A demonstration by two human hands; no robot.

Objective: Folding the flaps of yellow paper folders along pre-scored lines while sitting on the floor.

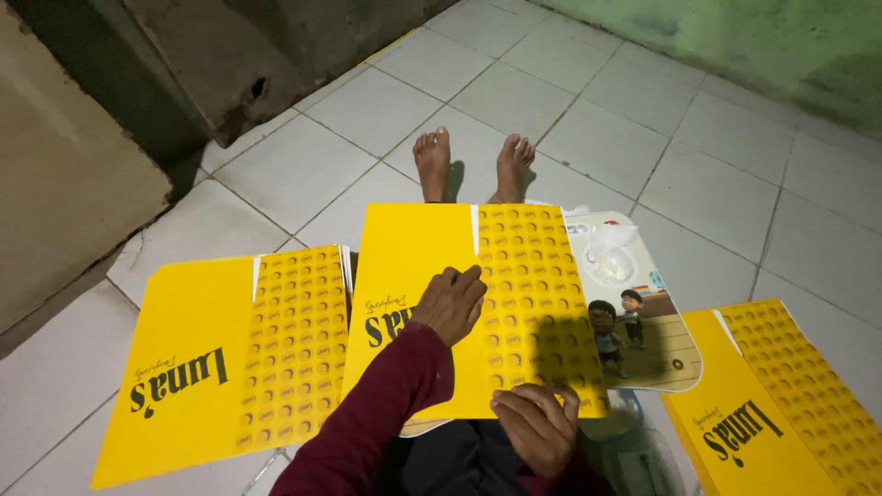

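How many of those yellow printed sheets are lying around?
3: left sheet on the floor, middle sheet under both hands, right sheet on the floor. Stacked ones may be hidden.

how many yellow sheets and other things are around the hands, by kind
yellow printed sheets: 3 (one under the left hand and right hand at, one left, one right)
cartoon-picture tray: 1
clear plastic bag: 1
total: 5
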